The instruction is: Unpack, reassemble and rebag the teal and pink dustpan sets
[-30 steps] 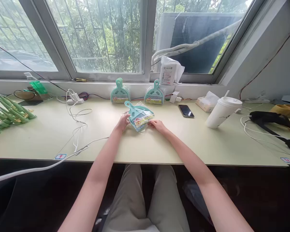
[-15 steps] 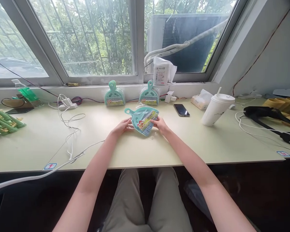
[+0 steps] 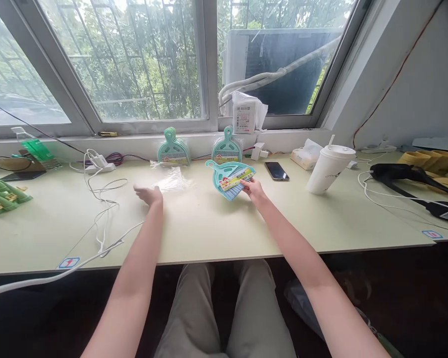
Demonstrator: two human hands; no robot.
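My right hand point(image 3: 253, 190) grips a mint-green dustpan and brush set point(image 3: 224, 178) by its lower right edge and keeps it tilted above the table. A yellow printed label crosses its front, and its looped handle points to the upper left. Well to the left, my left hand point(image 3: 148, 195) is slightly blurred, its fingers stretched out with nothing in them. Just beyond that hand is a crumpled clear plastic wrapper point(image 3: 174, 180), apart from the fingers. Against the wall at the back stand two stacks of similar sets, a left stack point(image 3: 173, 149) and a right stack point(image 3: 227, 146).
A phone point(image 3: 277, 171), a tissue pack point(image 3: 305, 155) and a white lidded cup with a straw point(image 3: 326, 171) stand on the right. White cables point(image 3: 103, 199) trail over the left side, near green packets point(image 3: 3, 196). A black strap-like object point(image 3: 399, 179) lies far right.
The clear wrapper has come off the dustpan set and is now to its left. My left hand has let go and moved left; my right hand still holds the set.
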